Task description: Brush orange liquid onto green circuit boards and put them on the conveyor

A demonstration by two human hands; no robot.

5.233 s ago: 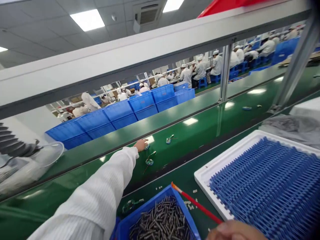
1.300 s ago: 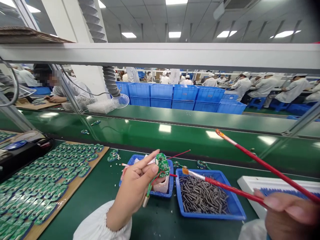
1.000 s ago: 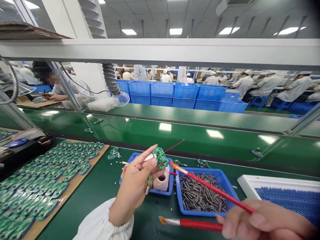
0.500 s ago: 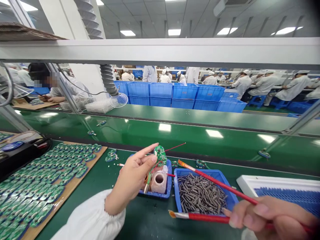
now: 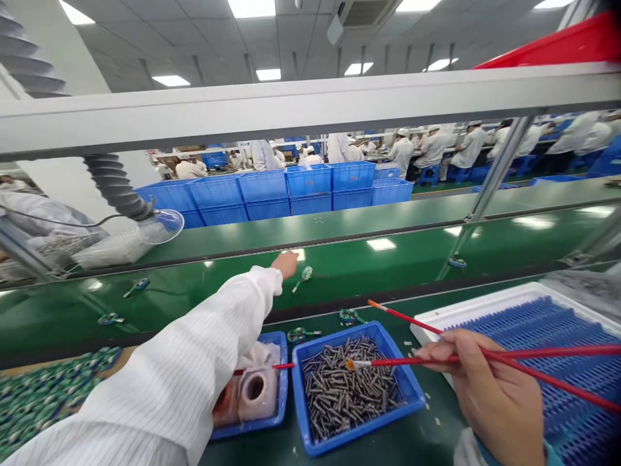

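My left hand (image 5: 286, 263) reaches out over the green conveyor belt, a finger extended and nothing visible in it; its other fingers are partly hidden. Just right of it, a small green circuit board (image 5: 306, 273) with a short lead lies on the belt, apart from the fingers. My right hand (image 5: 490, 382) is closed around two red-handled paintbrushes (image 5: 407, 361), their bristle tips pointing left. One tip hangs over a blue bin (image 5: 412, 388) of small dark metal cylindrical parts (image 5: 339, 382). Two more circuit boards (image 5: 297, 334) lie behind that bin.
A blue tray (image 5: 279, 414) with pinkish containers (image 5: 257, 391) stands under my left sleeve. Rows of circuit boards (image 5: 43, 395) lie at left. A white foam tray (image 5: 436, 317) with blue ribbed inserts sits at right. A metal post (image 5: 499, 168) and white crossbar (image 5: 291, 107) stand ahead.
My left hand has moved forward over the belt, and the circuit board it held now lies there, released. My right hand still holds both brushes. The view has swung right.
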